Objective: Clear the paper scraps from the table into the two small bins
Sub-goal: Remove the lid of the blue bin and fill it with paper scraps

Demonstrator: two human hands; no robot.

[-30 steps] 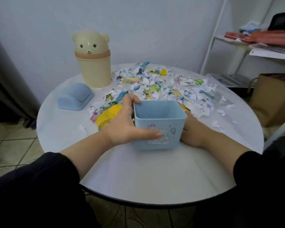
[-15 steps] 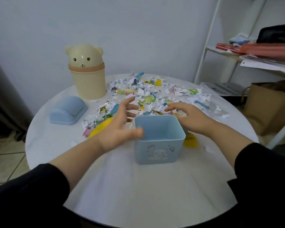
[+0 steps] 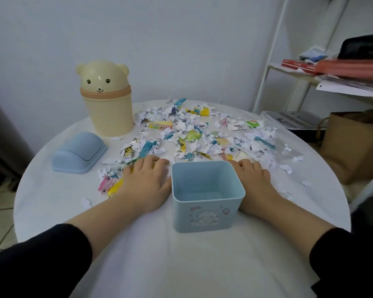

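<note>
A small blue square bin [image 3: 207, 196] with a bear picture stands open and empty at the middle of the round white table [image 3: 181, 254]. Its blue lid [image 3: 80, 152] lies apart at the left. A cream bear-shaped bin [image 3: 107, 100] stands lidded at the back left. Torn white and coloured paper scraps [image 3: 194, 134] cover the far half of the table. My left hand [image 3: 145, 179] lies palm down on scraps just left of the blue bin. My right hand [image 3: 254, 179] lies palm down on scraps just right of it. Both hands rest flat with fingers apart.
A white metal shelf [image 3: 310, 82] with papers and red folders stands at the right. A brown paper bag [image 3: 353, 147] sits on the floor beside the table. The wall is close behind the table. Tiled floor shows at the left.
Both hands let go of the blue bin's sides, reached over toward the scraps, and now lie flat on the scraps on either side of it. The bin stays upright on the table.
</note>
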